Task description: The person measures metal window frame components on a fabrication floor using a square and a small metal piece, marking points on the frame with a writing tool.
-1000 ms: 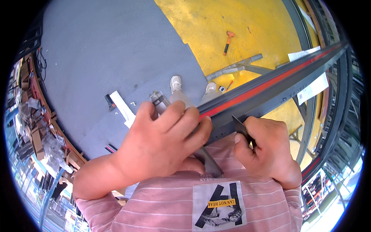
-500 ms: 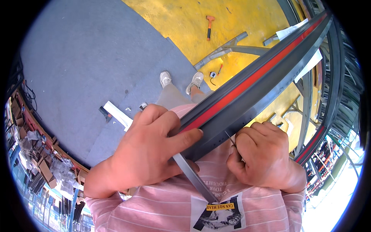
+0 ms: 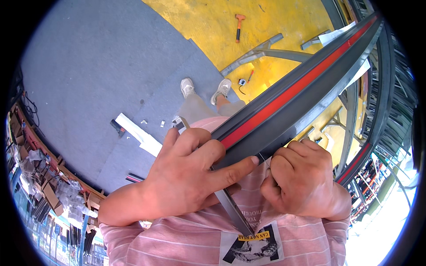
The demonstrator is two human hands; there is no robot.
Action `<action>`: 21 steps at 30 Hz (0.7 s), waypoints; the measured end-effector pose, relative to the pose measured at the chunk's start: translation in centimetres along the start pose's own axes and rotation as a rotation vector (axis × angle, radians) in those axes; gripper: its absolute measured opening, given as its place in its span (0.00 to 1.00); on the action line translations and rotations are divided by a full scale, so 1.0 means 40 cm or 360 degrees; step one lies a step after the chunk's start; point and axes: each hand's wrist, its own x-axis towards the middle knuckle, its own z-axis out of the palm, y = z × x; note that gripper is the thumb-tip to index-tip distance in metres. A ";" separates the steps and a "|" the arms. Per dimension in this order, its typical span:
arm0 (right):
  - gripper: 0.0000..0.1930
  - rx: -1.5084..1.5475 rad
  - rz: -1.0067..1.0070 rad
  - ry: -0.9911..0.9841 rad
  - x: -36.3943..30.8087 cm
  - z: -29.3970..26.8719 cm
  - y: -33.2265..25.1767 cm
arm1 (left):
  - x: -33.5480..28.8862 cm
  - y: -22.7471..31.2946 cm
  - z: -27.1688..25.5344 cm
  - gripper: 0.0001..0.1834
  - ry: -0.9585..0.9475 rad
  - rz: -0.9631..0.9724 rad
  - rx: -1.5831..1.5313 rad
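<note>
A long dark grey metal profile with a red strip [image 3: 306, 84] runs from the upper right down to my chest. My left hand [image 3: 191, 173] wraps over its near end, fingers curled across the top and the thumb stretched along its side. My right hand [image 3: 301, 177] is closed just below the profile's edge, pinching a thin black cord or gasket strip [image 3: 262, 157] against it. A grey flat bar [image 3: 230, 208] sticks out under my left hand toward my pink striped shirt.
Below lie grey floor matting [image 3: 97, 75] and yellow floor [image 3: 213, 22], with a hammer [image 3: 238, 24], a bent metal frame piece [image 3: 262, 48], a white board [image 3: 137, 133] and my shoes [image 3: 204, 86]. More metal frames [image 3: 377, 115] stand at the right.
The profile has swung up and closer, now filling more of the view. My left hand has slid over its end, and my right hand has closed tighter under its edge.
</note>
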 end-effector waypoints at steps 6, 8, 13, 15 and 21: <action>0.10 -0.0003 -0.0004 -0.0047 0.008 -0.007 -0.003 | 0.005 0.001 0.003 0.34 0.0061 -0.0002 -0.0036; 0.09 -0.0005 0.0002 -0.0057 0.009 -0.009 -0.005 | 0.004 0.000 0.005 0.34 0.0052 -0.0004 -0.0048; 0.09 -0.0009 0.0003 -0.0085 0.011 -0.011 -0.006 | 0.005 -0.003 0.003 0.35 0.0009 -0.0012 -0.0052; 0.10 -0.0049 0.0004 -0.0110 0.012 -0.014 -0.008 | 0.005 -0.002 0.003 0.35 0.0009 -0.0017 -0.0053; 0.11 -0.0019 0.0090 -0.0418 0.020 -0.037 -0.011 | 0.002 -0.003 0.007 0.35 0.0050 -0.0009 -0.0060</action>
